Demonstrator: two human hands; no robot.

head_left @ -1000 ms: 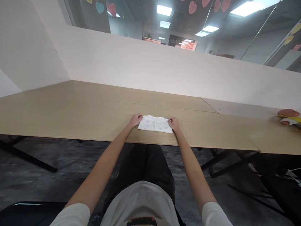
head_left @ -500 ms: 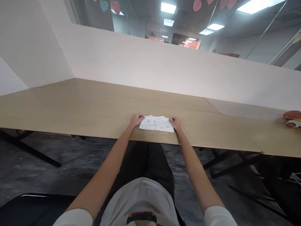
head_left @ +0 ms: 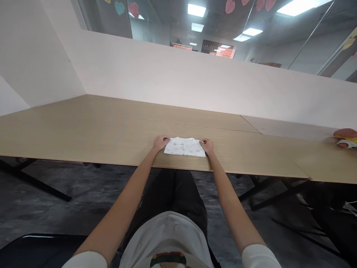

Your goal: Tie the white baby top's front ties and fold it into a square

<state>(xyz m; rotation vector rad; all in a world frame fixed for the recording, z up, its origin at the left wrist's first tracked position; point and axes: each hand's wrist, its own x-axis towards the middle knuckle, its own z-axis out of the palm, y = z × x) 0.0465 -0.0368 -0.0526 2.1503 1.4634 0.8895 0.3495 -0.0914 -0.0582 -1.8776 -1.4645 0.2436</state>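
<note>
Head view has a small white shirt [head_left: 184, 146] with a faint scattered print, folded into a flat, wide shape and lying near the front edge of the wooden counter [head_left: 83, 130], about midway along the stretch that shows. Its scooped neckline faces the counter's back edge, and a line runs down its middle. Both hands have hold of it: the left hand [head_left: 161, 143] pinches the upper left corner between thumb and curled fingers, and the right hand [head_left: 208, 146] grips the upper right corner in the same way, with little gap between the digits. Both forearms reach in over the counter's front edge. Toward the counter's right end, near its back edge, sits what looks like a plush toy [head_left: 346, 138] in brown, yellow and white, cut off at the side. A pale wall [head_left: 167, 80] rises from the back edge, topped by a glass pane [head_left: 164, 22] bearing paper hearts. Below the front edge are black counter legs [head_left: 41, 182], and at lower left, a black chair [head_left: 41, 251].
</note>
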